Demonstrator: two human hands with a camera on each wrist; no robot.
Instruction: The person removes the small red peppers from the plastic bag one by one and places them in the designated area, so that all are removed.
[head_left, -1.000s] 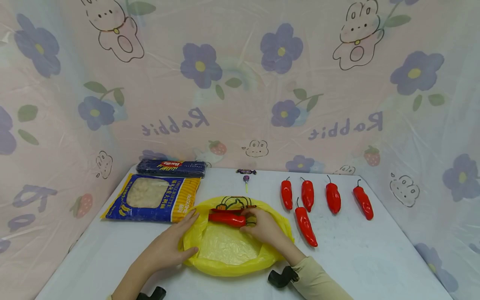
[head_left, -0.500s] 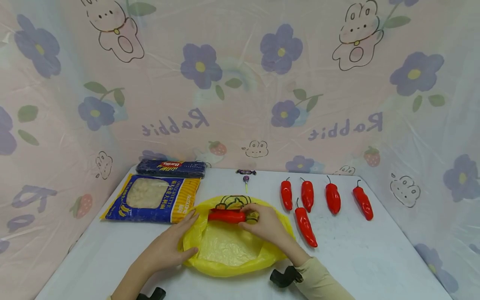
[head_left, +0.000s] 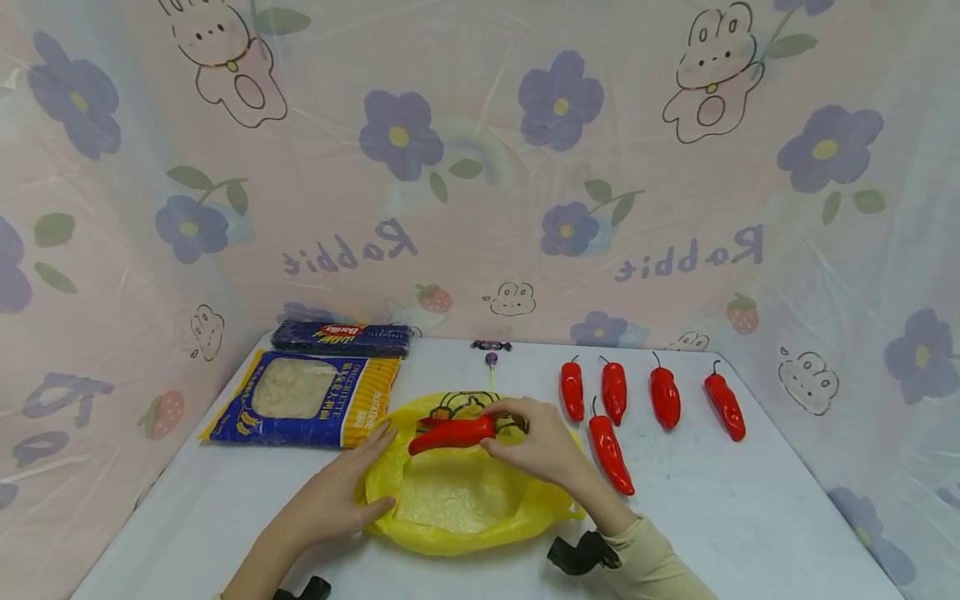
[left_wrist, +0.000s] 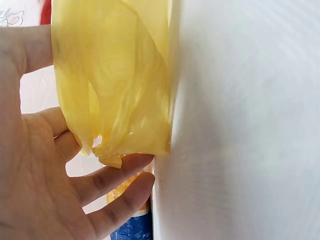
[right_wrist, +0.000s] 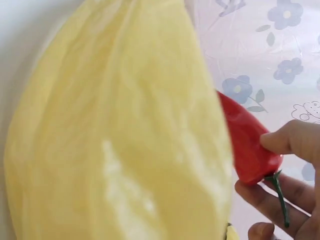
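My right hand (head_left: 536, 442) pinches a glossy red chili pepper (head_left: 450, 434) near its stem end, thumb on one side and fingers on the other. The pepper lies level over the open mouth of a yellow plastic bag (head_left: 480, 537), its tip pointing left. In the right wrist view its green stem (right_wrist: 281, 202) hangs free past the fingers, and the bag wall hides the pepper's tip. My left hand (head_left: 337, 492) rests against the bag's left side with fingers spread. Fairly straight fingers (left_wrist: 107, 180) touch the thin yellow film (left_wrist: 115, 75) in the left wrist view.
Several red chili peppers (head_left: 611, 454) lie on the white table to the right. A blue-yellow pasta bag (head_left: 296, 400) and a dark blue spaghetti pack (head_left: 341, 337) lie at the back left. A lollipop (head_left: 492, 360) and a wrapped candy (head_left: 491, 345) sit behind the yellow bag.
My right hand has lifted slightly and shifted right with the pepper, whose tip now shows in front of the bag's far inner wall. The left hand has stayed put.
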